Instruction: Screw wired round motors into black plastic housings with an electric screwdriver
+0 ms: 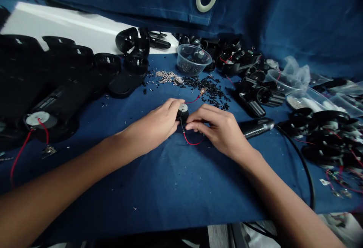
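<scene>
A small motor (183, 108) with a pale round top and a dark body sits in the middle of the cloth-covered table. My left hand (163, 121) is closed around its left side. On the other side, my right hand (214, 125) has thumb and fingers pinched together at the motor's lower edge, on a thin wire. This red wire (191, 143) loops below the motor and passes under my right fingers, which partly hide it. A second red lead runs from the motor's top to a small metal-coloured end piece (202, 91).
Silver screws (168, 77) and black screws (211, 93) lie in heaps behind the hands, near a clear bowl (188, 66). Black housings (130, 74) fill the left. Another wired motor (42, 119) rests there. A black corded tool (256, 127) and more black parts (326, 134) are at right.
</scene>
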Action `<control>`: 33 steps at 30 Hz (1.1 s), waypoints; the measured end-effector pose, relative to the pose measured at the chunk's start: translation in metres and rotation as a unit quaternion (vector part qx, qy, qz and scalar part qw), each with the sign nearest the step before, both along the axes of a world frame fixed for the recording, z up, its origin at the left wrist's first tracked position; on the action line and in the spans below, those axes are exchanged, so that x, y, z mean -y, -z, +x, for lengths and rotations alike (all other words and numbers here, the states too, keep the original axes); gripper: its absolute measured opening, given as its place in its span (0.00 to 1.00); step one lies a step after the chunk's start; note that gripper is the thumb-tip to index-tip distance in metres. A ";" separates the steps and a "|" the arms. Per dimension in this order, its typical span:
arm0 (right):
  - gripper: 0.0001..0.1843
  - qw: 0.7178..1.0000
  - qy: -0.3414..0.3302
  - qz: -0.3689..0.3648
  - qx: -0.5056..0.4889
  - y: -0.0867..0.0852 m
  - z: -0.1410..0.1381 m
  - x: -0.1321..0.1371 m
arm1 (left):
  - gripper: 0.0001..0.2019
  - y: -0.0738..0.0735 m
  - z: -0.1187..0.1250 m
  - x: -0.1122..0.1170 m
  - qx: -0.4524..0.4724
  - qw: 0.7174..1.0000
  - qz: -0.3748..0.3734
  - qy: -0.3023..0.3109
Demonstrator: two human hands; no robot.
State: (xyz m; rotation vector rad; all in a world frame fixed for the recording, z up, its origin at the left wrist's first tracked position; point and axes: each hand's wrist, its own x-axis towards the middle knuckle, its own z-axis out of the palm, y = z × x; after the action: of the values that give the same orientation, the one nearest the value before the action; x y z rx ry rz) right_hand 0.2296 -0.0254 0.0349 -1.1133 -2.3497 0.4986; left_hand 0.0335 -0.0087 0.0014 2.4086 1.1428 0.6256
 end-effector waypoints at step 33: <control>0.06 0.998 0.046 0.012 -0.028 0.017 -0.015 -0.003 | 0.30 0.004 -0.007 0.005 -0.039 0.997 0.069 0.013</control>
State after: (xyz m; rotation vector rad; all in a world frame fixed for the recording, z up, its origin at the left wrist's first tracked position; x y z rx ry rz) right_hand 0.2143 -0.0229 0.0178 -1.1757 -2.2382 0.4625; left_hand 0.0269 -0.0139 -0.0026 2.5814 1.1302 0.6263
